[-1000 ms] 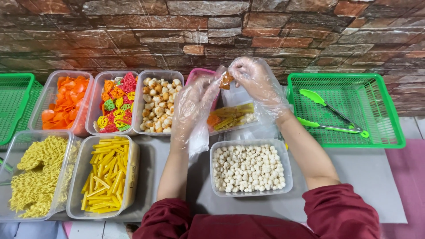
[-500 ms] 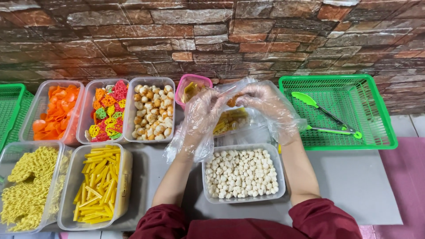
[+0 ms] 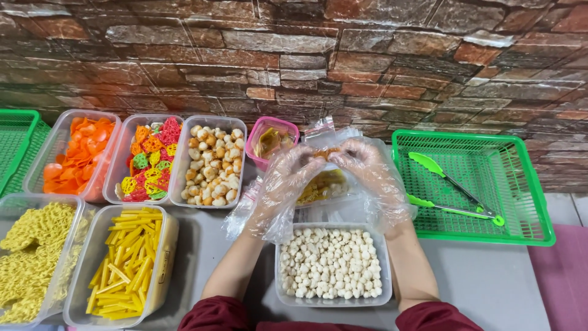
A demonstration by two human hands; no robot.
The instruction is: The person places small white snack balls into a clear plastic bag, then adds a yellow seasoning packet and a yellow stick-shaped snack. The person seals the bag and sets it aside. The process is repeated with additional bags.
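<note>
Both hands wear loose clear plastic gloves. My left hand (image 3: 288, 181) and my right hand (image 3: 367, 171) meet at the top of a clear plastic bag (image 3: 324, 184) partly filled with yellow-orange snacks, and both pinch its mouth. The bag hangs above a clear tub of small white balls (image 3: 331, 263) near the table's front. A pink tub (image 3: 272, 138) with brownish snacks stands just behind my left hand.
Clear tubs hold orange chips (image 3: 76, 153), coloured lattice crackers (image 3: 150, 159), beige puffs (image 3: 211, 162), yellow noodles (image 3: 30, 257) and yellow sticks (image 3: 125, 263). A green basket (image 3: 527, 184) at right holds green tongs (image 3: 450, 190). Another green basket (image 3: 15, 141) is at far left. A brick wall stands behind.
My hands have come closer together at the bag's mouth and dropped slightly. The camera has tilted, so the tubs sit lower in view.
</note>
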